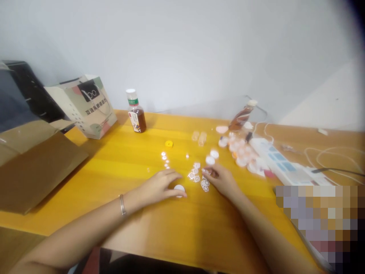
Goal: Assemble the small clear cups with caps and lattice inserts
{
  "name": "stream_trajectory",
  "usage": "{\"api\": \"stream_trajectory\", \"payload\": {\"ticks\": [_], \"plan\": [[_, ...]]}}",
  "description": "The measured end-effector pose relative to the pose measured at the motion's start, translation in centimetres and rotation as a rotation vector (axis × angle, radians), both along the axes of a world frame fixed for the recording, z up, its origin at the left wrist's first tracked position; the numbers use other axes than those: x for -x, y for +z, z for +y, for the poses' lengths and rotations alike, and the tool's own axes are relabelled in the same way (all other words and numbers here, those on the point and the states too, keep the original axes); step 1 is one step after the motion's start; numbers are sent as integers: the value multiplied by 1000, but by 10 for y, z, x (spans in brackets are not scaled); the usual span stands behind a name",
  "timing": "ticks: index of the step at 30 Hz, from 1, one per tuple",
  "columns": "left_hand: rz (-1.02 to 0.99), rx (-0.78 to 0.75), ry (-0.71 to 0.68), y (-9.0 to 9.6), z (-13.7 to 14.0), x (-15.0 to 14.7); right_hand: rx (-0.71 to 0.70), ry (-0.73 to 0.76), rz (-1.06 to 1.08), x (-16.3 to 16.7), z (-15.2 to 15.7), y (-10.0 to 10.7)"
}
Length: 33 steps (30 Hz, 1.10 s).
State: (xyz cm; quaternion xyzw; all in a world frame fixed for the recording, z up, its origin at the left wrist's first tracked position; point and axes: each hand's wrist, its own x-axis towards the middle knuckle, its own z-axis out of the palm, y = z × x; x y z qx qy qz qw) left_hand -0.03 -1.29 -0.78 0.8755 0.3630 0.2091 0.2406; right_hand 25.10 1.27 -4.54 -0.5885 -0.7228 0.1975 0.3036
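Observation:
My left hand (164, 184) is above the table, thumb and fingers apart around a white round disc (179, 189). The thumb lies over the disc's near edge; whether it presses on it I cannot tell. My right hand (224, 180) is closed, its fingertips pinching a small white openwork piece (205, 172). Similar white openwork pieces (204, 185) lie just below those fingertips, and more (194, 175) are between the two hands. Beyond my left hand stretches a short row of small white round pieces (164, 157). Two white discs (210, 160) sit beyond my right hand.
A yellow round item (169, 144) and two pale blocks (202, 139) lie farther back. Bottles (138, 118) (242, 116), a paper bag (91, 110) and a cardboard box (40, 160) stand around. At right are a pile of round containers (242, 150), a white power strip (278, 158) and cables.

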Motion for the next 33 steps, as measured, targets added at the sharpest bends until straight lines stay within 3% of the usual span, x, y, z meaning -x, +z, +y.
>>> {"api": "stream_trajectory", "payload": {"ticks": [7, 16, 24, 28, 33], "plan": [[-93, 30, 114, -10, 14, 2, -51, 35, 42, 23, -5, -7], [51, -159, -55, -15, 37, -19, -132, 128, 84, 42, 4, -11], [101, -253, -44, -31, 38, -21, -89, 138, 196, 54, 9, -9], [26, -260, 9, -30, 32, -15, -56, 73, 333, 55, 10, -6], [-230, -136, 129, -24, 31, -6, 43, -27, 587, 59, 8, 1]]}}
